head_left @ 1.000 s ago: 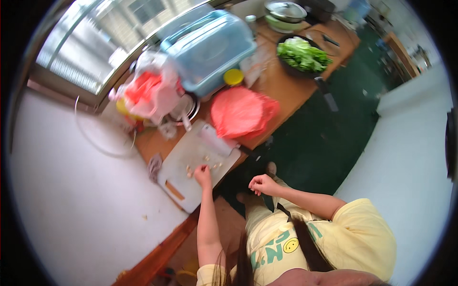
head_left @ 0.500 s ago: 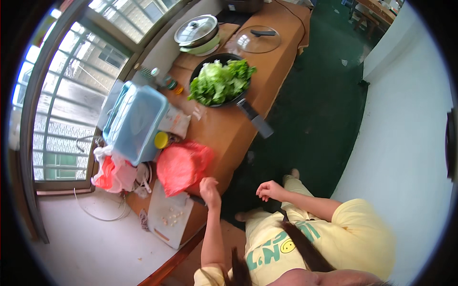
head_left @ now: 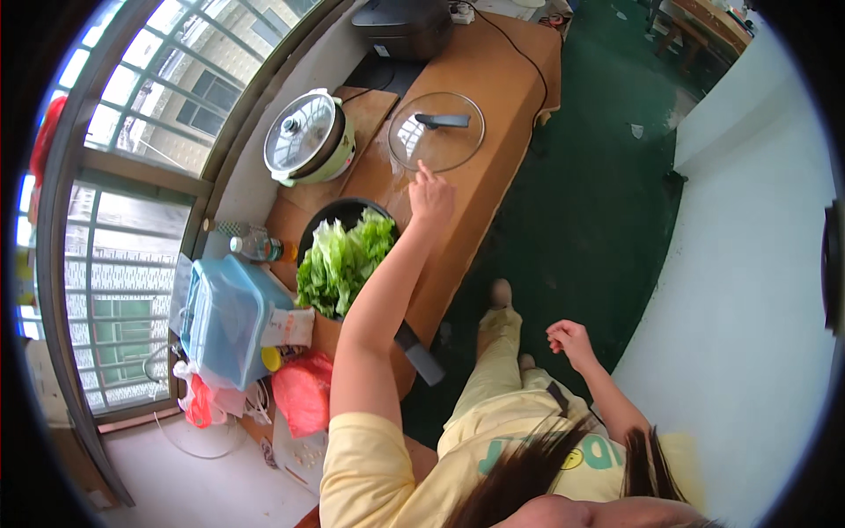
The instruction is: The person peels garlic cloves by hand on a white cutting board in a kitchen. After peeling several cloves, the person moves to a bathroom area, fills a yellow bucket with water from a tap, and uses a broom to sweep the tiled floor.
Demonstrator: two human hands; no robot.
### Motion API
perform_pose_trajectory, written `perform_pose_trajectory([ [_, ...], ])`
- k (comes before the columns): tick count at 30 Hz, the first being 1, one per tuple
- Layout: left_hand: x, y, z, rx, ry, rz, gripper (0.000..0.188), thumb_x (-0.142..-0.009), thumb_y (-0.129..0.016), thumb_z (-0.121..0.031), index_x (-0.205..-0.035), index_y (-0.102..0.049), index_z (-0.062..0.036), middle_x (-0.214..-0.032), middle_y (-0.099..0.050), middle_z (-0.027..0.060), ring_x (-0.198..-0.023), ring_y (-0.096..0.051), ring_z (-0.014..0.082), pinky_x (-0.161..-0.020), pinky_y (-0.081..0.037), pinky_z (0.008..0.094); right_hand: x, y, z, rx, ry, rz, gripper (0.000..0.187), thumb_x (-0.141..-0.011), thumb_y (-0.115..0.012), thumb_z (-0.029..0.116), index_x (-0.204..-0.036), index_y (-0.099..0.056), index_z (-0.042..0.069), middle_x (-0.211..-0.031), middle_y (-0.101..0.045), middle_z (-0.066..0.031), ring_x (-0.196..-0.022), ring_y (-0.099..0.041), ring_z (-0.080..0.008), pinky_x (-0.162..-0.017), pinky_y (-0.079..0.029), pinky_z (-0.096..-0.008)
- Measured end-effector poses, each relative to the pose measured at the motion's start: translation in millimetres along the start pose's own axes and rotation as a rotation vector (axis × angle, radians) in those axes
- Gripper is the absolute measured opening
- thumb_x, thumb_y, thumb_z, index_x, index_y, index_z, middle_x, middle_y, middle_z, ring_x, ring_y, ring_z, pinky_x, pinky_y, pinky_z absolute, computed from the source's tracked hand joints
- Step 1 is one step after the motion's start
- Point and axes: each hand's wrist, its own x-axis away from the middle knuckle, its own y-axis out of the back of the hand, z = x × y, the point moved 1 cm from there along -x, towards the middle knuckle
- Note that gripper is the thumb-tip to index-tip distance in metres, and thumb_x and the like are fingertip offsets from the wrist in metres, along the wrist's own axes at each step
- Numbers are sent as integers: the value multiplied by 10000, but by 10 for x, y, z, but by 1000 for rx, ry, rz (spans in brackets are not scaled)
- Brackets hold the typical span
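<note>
My left hand [head_left: 431, 195] reaches over the table with at least one finger stretched out. Its fingertips are at the near rim of a round glass lid [head_left: 458, 145] with a black handle, which lies flat; whether they touch it I cannot tell. Nothing shows in this hand. Beneath and left of my forearm, a black frying pan [head_left: 310, 231] holds a heap of green lettuce [head_left: 343, 268], and its handle [head_left: 417, 354] juts toward the table's front edge. My right hand [head_left: 572, 343] hangs over the floor beside my body, holding nothing, its fingers loosely bent and apart.
Beyond the pan stands a pale green electric pot [head_left: 339, 150] with its glass cover. A black appliance [head_left: 405, 31] sits at the far end. Along the window are bottles [head_left: 255, 246], a blue plastic bin [head_left: 227, 317] and a red plastic bag [head_left: 302, 393]. A cord [head_left: 519, 62] crosses the tabletop.
My left hand has moved from beside the red bag up to the glass lid. My right hand has shifted right, away from the table. The view has moved toward the table's far end.
</note>
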Motion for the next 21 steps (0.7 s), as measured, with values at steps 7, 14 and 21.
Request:
perform_pose_trajectory([
  [7, -1008, -1384, 954, -283, 294, 510, 345, -822, -436, -219, -1105, -564, -70, -1353, -289, 189, -1018, -477, 210, -635, -413, 352, -467, 644, 367, -76, -26, -333, 88, -726, -510, 19, -789, -568, 0, -645, -549, -46, -502, -511, -90, -443, -423, -204],
  [14, -1028, -1762, 1325, -392, 309, 572, 352, -821, -446, -211, -1112, -546, -41, -1386, -247, 137, -1000, -469, 202, -602, -403, 352, -912, 687, 584, 79, -6, -287, 83, -806, -495, 35, -789, -575, 20, -637, -511, 37, -554, -445, -28, -497, -343, -172],
  [21, -1151, -1734, 1404, -551, 309, 557, 382, -812, -452, -215, -1131, -517, -15, -1385, -244, 147, -943, -475, 208, -545, -378, 337, -1229, 632, 907, 21, -127, -167, 84, -791, -485, 11, -782, -569, 5, -638, -529, 1, -525, -471, -59, -474, -380, -193],
])
